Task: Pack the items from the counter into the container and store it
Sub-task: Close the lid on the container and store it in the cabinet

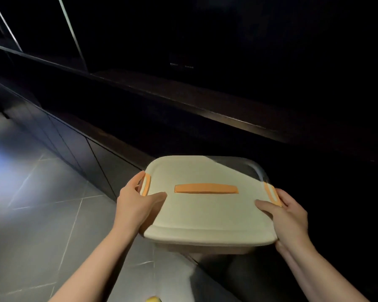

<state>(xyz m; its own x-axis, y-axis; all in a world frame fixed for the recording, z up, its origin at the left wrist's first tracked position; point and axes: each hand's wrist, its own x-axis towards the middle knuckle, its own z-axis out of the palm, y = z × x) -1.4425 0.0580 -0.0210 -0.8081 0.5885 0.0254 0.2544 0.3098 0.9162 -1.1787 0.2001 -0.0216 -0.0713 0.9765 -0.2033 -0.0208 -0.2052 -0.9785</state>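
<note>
Two hands, left hand [135, 201] and right hand [289, 214], grip lidded container [205, 214]; no writing legible.

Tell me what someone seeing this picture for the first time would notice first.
The eye goes to the cream container with its lid on, low in the middle, bright against a dark cabinet front. The left hand and right hand grip its two sides beside the orange latches, and an orange handle lies flat across the lid. To the left, the grey tiled floor catches a patch of light.
</note>
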